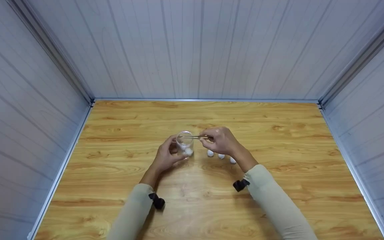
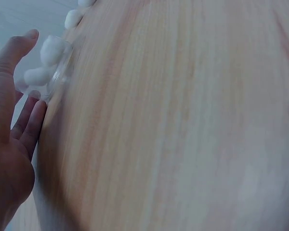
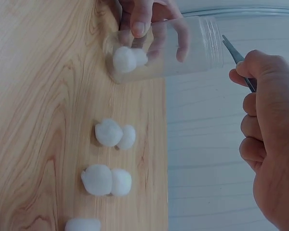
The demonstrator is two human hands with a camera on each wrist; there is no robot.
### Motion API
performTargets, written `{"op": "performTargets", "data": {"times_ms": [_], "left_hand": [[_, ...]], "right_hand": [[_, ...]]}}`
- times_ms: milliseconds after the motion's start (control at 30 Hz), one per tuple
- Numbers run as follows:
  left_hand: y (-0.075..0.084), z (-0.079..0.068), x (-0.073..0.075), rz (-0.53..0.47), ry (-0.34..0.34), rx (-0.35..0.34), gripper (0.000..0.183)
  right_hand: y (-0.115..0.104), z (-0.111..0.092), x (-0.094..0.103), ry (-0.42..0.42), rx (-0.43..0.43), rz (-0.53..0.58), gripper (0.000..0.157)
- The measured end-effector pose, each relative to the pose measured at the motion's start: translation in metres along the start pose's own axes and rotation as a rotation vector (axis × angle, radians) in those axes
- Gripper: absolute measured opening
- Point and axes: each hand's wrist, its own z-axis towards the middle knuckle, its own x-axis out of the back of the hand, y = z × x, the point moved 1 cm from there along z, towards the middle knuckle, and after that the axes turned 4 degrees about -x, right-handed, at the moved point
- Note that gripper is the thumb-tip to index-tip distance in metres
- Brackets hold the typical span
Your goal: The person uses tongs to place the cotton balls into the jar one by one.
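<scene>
A clear jar (image 1: 185, 141) without a lid stands on the table, with white cotton balls (image 3: 124, 59) at its bottom. My left hand (image 1: 165, 156) holds it from the left, thumb at the near side and fingers round the far side. In the left wrist view the thumb and fingers of my left hand (image 2: 12, 120) flank the jar. My right hand (image 1: 221, 140) pinches metal tweezers (image 3: 232, 51), whose tips are at the jar's mouth. No cotton ball shows between the tips in the right wrist view.
Several more cotton balls (image 3: 108, 132) lie in a row on the wooden table (image 1: 112, 186), right of the jar and partly under my right forearm. Pale wood-grain panels (image 1: 192, 50) enclose the table at the back and both sides.
</scene>
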Motion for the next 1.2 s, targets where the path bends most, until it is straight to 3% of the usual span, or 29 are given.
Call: {"op": "performTargets", "data": {"times_ms": [200,233,467,667,1200], "left_hand": [[-0.003,0.001,0.001,-0.002,-0.001,-0.011,0.079],[0.004,-0.001,0.001,0.005,0.005,-0.008,0.079],[-0.004,-0.001,0.002,-0.013,0.041,-0.101,0.078],[0.005,-0.001,0.0,-0.017,0.025,-0.023,0.08],[0.004,-0.001,0.0,0.036,0.018,-0.003,0.08]], "right_hand": [[0.0,0.0,0.0,0.012,0.009,-0.002,0.013],[0.0,0.0,0.0,0.013,0.012,-0.001,0.013],[0.0,0.0,0.005,0.029,0.016,0.003,0.015],[0.003,-0.001,0.007,0.028,0.018,-0.002,0.016],[0.019,-0.02,0.016,0.079,-0.011,0.006,0.015]]}}
